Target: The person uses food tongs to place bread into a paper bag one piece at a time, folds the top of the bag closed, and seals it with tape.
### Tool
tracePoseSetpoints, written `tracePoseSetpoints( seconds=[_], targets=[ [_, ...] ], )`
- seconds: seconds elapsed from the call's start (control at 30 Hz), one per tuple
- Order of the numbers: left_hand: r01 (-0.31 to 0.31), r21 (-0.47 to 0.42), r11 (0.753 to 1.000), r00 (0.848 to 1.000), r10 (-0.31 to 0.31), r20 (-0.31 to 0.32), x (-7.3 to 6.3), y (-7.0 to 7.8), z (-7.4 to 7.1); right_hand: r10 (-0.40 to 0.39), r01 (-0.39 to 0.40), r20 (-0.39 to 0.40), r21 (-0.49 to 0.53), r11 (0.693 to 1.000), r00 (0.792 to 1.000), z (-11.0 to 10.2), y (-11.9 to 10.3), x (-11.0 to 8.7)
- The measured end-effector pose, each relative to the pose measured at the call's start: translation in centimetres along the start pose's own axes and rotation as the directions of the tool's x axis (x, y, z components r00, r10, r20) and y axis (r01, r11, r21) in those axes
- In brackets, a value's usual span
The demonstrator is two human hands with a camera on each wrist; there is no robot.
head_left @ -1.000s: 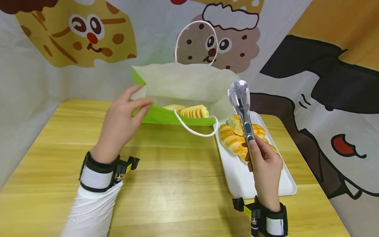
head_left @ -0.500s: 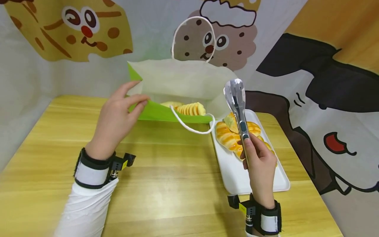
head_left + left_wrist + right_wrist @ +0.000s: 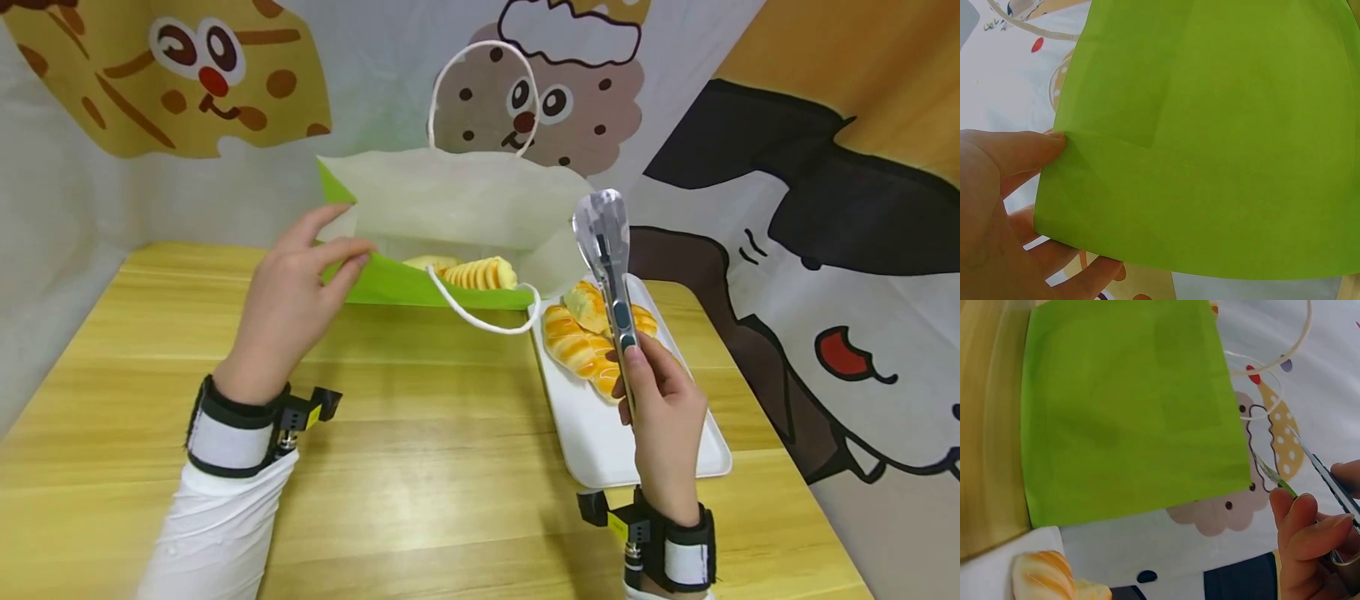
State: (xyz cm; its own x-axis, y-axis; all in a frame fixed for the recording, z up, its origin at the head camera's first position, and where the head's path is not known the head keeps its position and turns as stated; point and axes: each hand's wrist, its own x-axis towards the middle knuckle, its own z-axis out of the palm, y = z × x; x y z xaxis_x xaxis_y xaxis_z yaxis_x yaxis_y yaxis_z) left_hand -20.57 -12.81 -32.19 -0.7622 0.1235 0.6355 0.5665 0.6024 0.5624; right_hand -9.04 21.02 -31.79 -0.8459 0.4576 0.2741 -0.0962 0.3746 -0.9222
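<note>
A green paper bag (image 3: 435, 293) with a pale inside and white cord handles stands with its mouth held wide. Ridged bread (image 3: 482, 273) shows inside it, with another pale piece behind. My left hand (image 3: 292, 292) pinches the bag's left edge between thumb and fingers; in the left wrist view the thumb (image 3: 1029, 150) lies on the green side. My right hand (image 3: 663, 417) grips metal tongs (image 3: 613, 287) by the handle, tips up, with nothing visible between them. Beneath and behind the tongs, several glazed bread rolls (image 3: 573, 342) lie on a white tray (image 3: 600, 454).
The bag and tray stand on a wooden table (image 3: 420, 450), the tray right of the bag. Behind them hangs a cloth (image 3: 382, 83) with cartoon food figures. Each wrist wears a strapped camera (image 3: 318, 408). One cord handle (image 3: 487, 325) droops over the bag's front.
The head view has shifted slightly. The tongs have moved a little right and up over the tray in the last half second. My left hand keeps its hold on the bag's edge.
</note>
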Motion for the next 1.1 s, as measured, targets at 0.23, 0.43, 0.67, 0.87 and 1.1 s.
tracePoseSetpoints(
  seconds=[0.23,0.43,0.67,0.87,1.1],
  targets=[
    [0.003,-0.007,1.000,1.000,-0.003,0.014,0.2,0.1,0.4,0.007,0.001,-0.075,0.106,0.994,0.997,-1.7,0.3,0.2],
    [0.004,-0.011,1.000,1.000,-0.004,0.020,0.2,0.1,0.6,0.012,-0.002,-0.114,0.090,0.996,0.993,-2.7,0.6,0.5],
    [0.004,0.006,1.000,1.000,-0.004,0.011,0.3,0.1,0.5,0.034,-0.020,-0.141,0.097,0.995,0.989,-3.6,0.9,0.9],
    [-0.002,0.014,1.000,1.000,0.002,0.014,0.3,0.0,0.7,0.077,-0.066,-0.173,0.072,0.995,0.982,-5.0,1.8,0.8],
    [0.012,0.040,0.999,1.000,-0.012,0.000,0.1,-0.2,0.6,0.136,-0.158,-0.207,-0.095,0.983,0.969,-7.3,3.8,1.2]
  ],
)
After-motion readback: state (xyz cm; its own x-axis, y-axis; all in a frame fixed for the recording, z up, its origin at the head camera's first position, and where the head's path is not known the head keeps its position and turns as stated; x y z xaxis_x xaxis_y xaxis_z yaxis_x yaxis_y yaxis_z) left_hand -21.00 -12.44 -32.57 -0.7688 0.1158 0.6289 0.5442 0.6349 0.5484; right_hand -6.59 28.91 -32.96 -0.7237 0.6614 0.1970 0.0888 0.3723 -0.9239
